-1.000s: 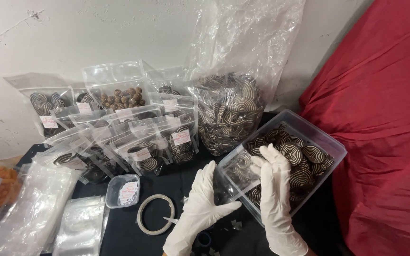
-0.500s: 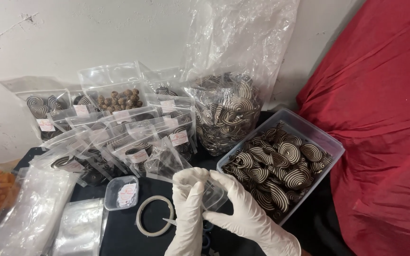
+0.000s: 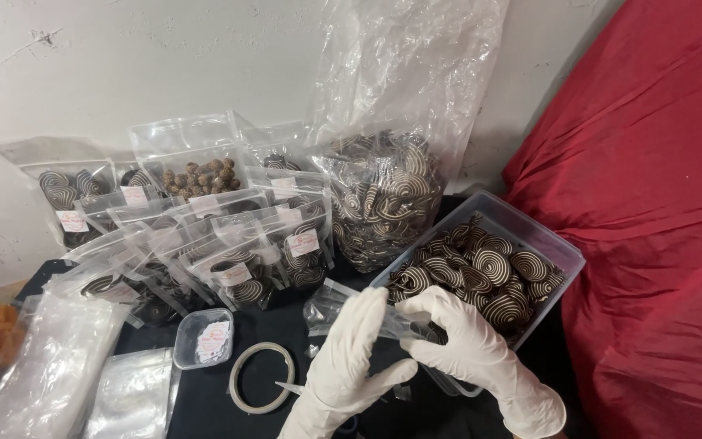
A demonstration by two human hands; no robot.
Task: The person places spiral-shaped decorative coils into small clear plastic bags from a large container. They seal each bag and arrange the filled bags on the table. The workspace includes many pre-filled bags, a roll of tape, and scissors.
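Gloved hands at a packing table: left hand and right hand, both in white disposable gloves, pinching a small clear pouch between them near the table's front edge, fingers closed on its mouth as if to spread it open. Held just beside the clear plastic tub at the table's right edge, heaped with brown-and-cream spiral biscuits, close enough for short reaches. Behind the tub, toward the back edge, a large loose plastic bag of the same spirals, slumped against the wall. Ranged along the back and left, rows of filled, labelled stand-up pouches, upright and overlapping, one at the rear holding small brown round pieces. Near the front, a roll of clear tape lying flat beside a small lidded container of labels; at the front left corner, stacks of flat empty pouches. Black table covering, rough whitewashed wall behind, red cloth draped down the right side.
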